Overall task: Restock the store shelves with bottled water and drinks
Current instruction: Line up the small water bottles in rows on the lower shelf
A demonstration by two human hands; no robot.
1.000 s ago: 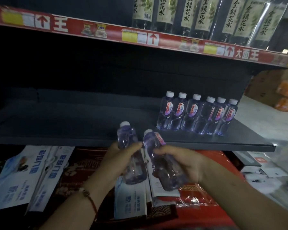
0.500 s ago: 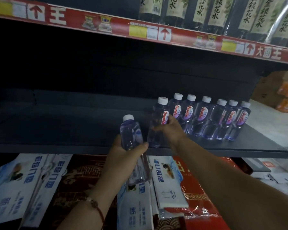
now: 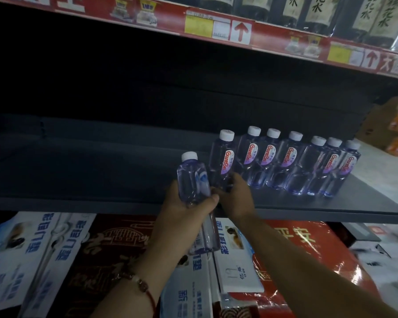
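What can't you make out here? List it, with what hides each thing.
Head view only:
- Right hand: its fingertips are hidden behind the bottle it sets on the shelf, so the grip is unclear.
- Bottle in the left hand: the palm covers its middle.
- Dark bottles on the top shelf: cut off by the frame's top edge.
- Price tags: too blurred to read.

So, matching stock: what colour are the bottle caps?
White, all of them, clearest in the head view on the shelved bottles.

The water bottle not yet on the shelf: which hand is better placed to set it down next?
Probably the left hand: it already grips that bottle just left of the row; the right hand holds the end bottle.
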